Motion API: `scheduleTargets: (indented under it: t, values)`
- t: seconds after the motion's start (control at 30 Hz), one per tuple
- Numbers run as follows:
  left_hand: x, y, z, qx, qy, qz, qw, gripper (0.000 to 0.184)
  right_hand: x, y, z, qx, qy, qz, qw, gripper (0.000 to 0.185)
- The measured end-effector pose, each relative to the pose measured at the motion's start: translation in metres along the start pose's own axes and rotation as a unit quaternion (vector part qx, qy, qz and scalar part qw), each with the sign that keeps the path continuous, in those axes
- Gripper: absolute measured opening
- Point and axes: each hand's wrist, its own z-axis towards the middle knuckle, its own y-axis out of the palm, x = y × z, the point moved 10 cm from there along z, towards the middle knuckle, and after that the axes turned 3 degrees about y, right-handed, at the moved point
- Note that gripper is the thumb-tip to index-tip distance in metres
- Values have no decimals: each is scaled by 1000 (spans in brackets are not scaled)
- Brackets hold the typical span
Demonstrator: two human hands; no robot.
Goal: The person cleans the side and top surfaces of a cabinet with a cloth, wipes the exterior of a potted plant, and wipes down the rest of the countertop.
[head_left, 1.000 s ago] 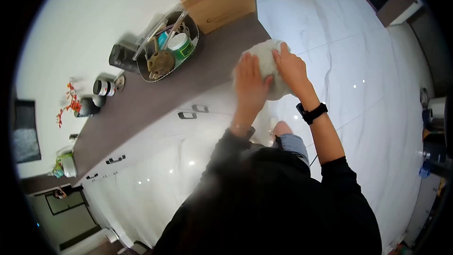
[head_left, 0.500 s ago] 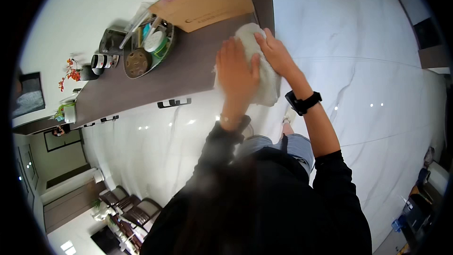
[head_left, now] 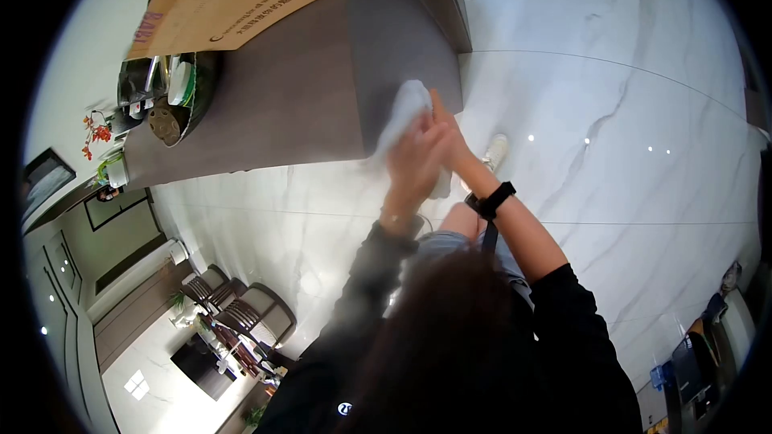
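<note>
A white cloth (head_left: 408, 103) is bunched between my two hands at the near corner of the dark grey-brown cabinet top (head_left: 297, 104). My left hand (head_left: 414, 162), blurred by motion, presses on the cloth from the left with its fingers bent over it. Close against it, my right hand (head_left: 452, 141) grips the cloth's right side, its fingers partly hidden. Part of the cloth hangs below the hands, past the cabinet edge.
On the cabinet top stand a cardboard box (head_left: 265, 0) and a basket (head_left: 197, 116) of small items, including a brown round object (head_left: 166, 122). Potted red flowers (head_left: 96, 130) are farther along. Dark chairs (head_left: 257, 313) stand on the shiny tiled floor (head_left: 643, 161) at lower left.
My hands have gone from lying spread on the flattened cloth to being close together around it, bunching it up. The view has shifted, showing more of the cabinet's end.
</note>
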Motion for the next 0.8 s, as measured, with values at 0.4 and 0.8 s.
scheduleTargets:
  t: [0.4, 0.8]
  values:
    - [-4, -79, -69, 159, -196, -45, 967, 43, -81, -4, -56, -72, 56, -23, 996, 30]
    - [-81, 12, -74, 424, -560, -285, 652, 89, -133, -12, -9, -158, -208, -113, 959, 28]
